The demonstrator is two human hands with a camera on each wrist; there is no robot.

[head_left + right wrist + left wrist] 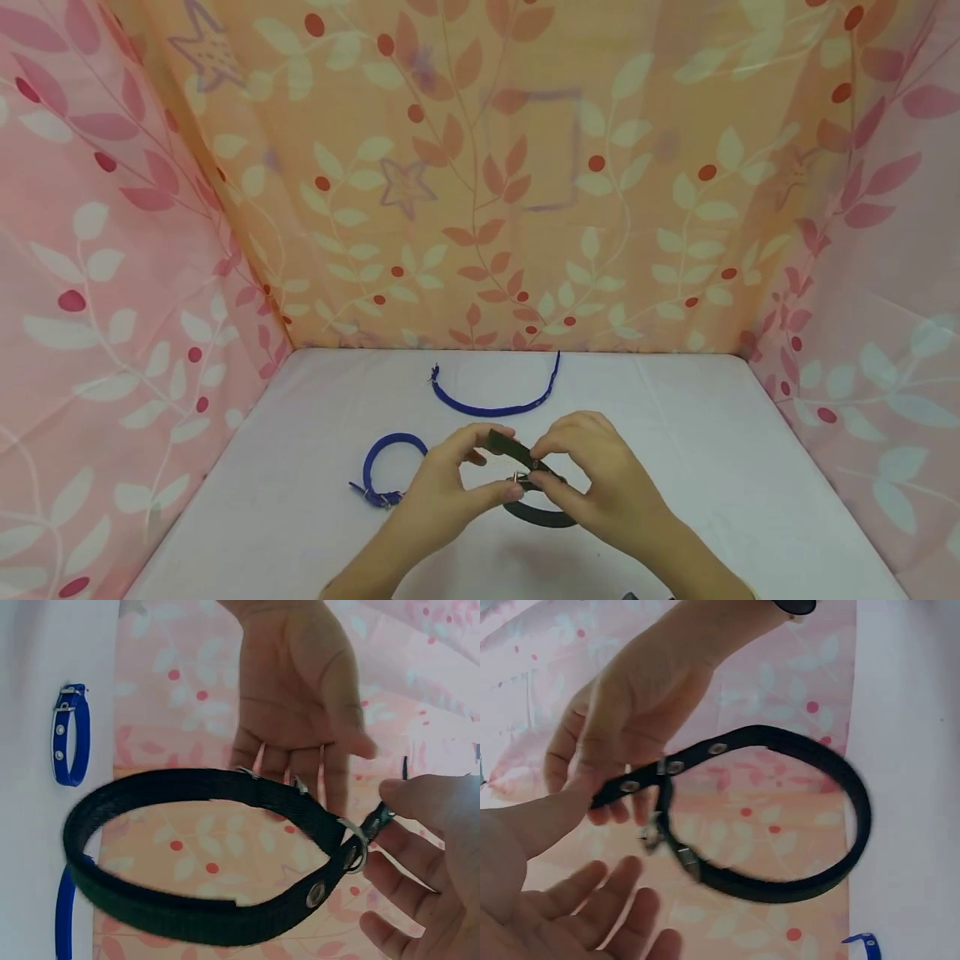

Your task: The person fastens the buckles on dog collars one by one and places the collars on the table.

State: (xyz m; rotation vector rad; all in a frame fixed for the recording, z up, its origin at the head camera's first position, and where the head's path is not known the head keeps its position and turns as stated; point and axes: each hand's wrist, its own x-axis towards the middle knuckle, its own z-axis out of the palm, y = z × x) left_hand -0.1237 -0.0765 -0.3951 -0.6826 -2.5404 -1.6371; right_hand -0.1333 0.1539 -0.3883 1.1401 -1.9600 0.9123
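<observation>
A dark green collar [540, 517] with metal eyelets is looped between the two hands, its strap end passing through a metal ring [363, 859]. My right hand [600, 467] pinches the strap near its end between thumb and fingers. On the other side, my left hand [442, 483] is spread around the collar, fingers apart and fairly straight. In the right wrist view the left palm [296, 682] faces the loop, with its thumb off the strap. A small buckle [651, 834] hangs at the loop's inner side in the left wrist view.
A buckled blue collar [367, 467] lies on the white table [247, 500], left of the left hand. Farther back an unfastened blue collar [487, 412] lies in a wide curve. Patterned cloth [480, 250] walls the table at back and sides.
</observation>
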